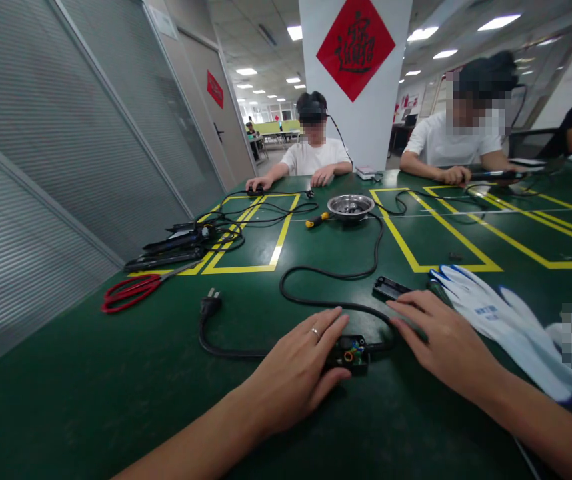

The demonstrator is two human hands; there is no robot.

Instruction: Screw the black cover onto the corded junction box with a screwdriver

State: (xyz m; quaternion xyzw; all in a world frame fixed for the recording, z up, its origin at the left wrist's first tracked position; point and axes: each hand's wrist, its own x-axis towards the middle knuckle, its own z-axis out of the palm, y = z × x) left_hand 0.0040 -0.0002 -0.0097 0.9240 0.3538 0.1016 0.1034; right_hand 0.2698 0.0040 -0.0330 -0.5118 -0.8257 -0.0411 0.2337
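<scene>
My left hand lies over an opened black plug-lead box, fingers on its far side and thumb along the near side. A circuit board with a copper coil and coloured wires shows in the box's uncovered right end. From its left a black cord runs to a two-pin plug. Another black cable leaves on the right and curves away across the table. My right hand is open, its fingers stretched out beside that cable and close to a loose black cover. What lies beneath its palm is partly hidden.
Red-handled scissors and a pile of black devices lie left. A metal bowl with small parts stands ahead near a yellow-black screwdriver. White gloves lie right. Two people work across the green table.
</scene>
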